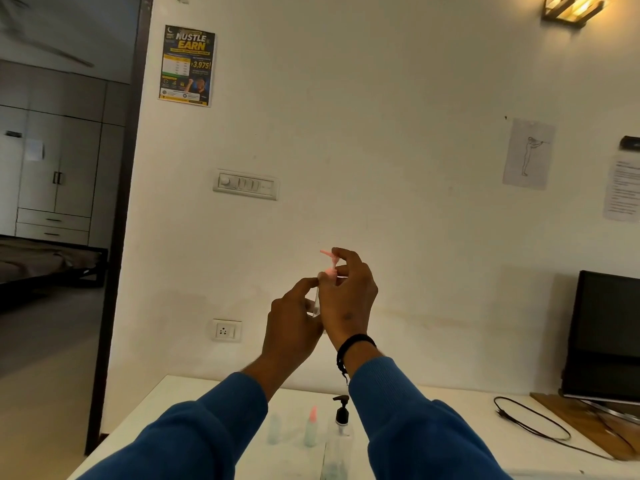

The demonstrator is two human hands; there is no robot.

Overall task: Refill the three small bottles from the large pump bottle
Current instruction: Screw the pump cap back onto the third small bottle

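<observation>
Three small bottles counted, one large pump bottle. Two small bottles stand upright on the white table, left of the pump bottle: a clear uncapped bottle on the far left and a bottle with a pink conical cap between it and the pump bottle. The pump bottle is clear plastic with a black pump head.

The third small bottle, clear plastic, is raised well above the table before the wall. The left hand has its fingers curled round the body. The right hand pinches the pink cap at its top with curled fingers.

A black cable lies at right, near a dark monitor.
</observation>
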